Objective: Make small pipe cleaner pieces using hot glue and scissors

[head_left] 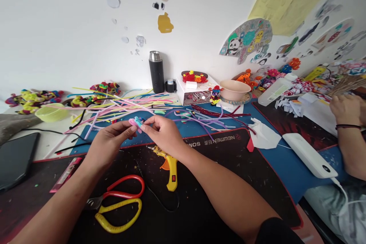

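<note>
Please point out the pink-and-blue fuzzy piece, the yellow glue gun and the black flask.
Pink-and-blue fuzzy piece (138, 122), head view: its blue part.
Yellow glue gun (172, 167), head view: its handle.
Black flask (157, 76), head view: middle of its body.

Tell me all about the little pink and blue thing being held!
The little pink and blue thing looks fuzzy, like pipe cleaner. Its pink part is by the left hand, its slanted light-blue part by the right hand. Both pinch it in front of the colorful strands and partly hide it, so its exact shape is unclear.
</note>
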A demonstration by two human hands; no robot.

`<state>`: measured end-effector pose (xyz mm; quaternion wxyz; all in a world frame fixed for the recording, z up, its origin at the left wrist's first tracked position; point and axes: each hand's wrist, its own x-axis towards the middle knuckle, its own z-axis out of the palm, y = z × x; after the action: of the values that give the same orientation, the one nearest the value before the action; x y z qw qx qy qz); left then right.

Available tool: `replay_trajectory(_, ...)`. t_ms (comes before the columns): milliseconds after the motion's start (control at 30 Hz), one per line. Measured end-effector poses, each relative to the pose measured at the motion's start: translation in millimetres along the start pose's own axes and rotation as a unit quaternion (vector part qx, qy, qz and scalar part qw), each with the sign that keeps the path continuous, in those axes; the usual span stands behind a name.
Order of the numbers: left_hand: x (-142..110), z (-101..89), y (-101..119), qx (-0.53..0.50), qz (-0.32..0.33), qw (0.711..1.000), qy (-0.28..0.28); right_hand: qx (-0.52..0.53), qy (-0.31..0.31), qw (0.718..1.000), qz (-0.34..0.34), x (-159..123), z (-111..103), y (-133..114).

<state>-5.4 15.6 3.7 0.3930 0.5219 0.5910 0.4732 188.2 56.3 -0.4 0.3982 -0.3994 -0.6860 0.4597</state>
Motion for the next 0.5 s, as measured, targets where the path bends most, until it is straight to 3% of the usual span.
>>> replay_trajectory(500,-0.1,0.0,-2.7,0.02,0.01,1.0,0.003,-0.005,-0.011,1.0,-0.014,-0.9,-0.1,1.2)
